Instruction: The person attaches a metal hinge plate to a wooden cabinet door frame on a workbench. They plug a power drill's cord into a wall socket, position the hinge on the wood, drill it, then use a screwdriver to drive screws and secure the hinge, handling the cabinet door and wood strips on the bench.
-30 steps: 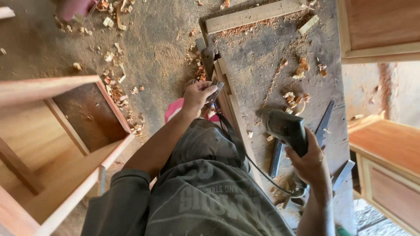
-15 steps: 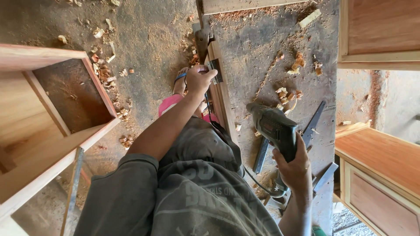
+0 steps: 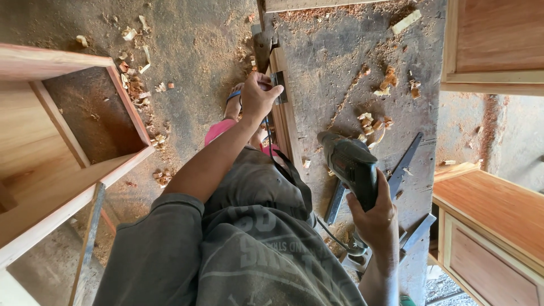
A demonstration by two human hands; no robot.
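The left hand [image 3: 258, 97] reaches down to a long wooden strip [image 3: 285, 122] that lies on the dusty floor [image 3: 198, 51], and its fingers are curled together on the strip's edge right beside a small metal hinge [image 3: 279, 85] fixed to the wood. Whether they pinch something small there cannot be told. A dark pointed tool [image 3: 263, 46] lies just past the hinge, at the far end of the strip. Under the forearm a foot in a pink sandal [image 3: 222, 129] stands beside the strip.

The right hand [image 3: 375, 218] is clamped around the handle of a dark green power drill [image 3: 350, 164], held above the floor, well apart from the hinge, with its nose tilted toward the strip. A cord [image 3: 331, 235] runs from the drill's base back toward the body.

Near the drill, grey metal bars [image 3: 405, 164] lie on the floor, and wood shavings [image 3: 374, 122] are scattered around them and along the far edge, where a plank [image 3: 317, 4] lies. An open wooden cabinet frame [image 3: 68, 141] stands at the left, and more wooden cabinets [image 3: 493, 39] stand at the right.
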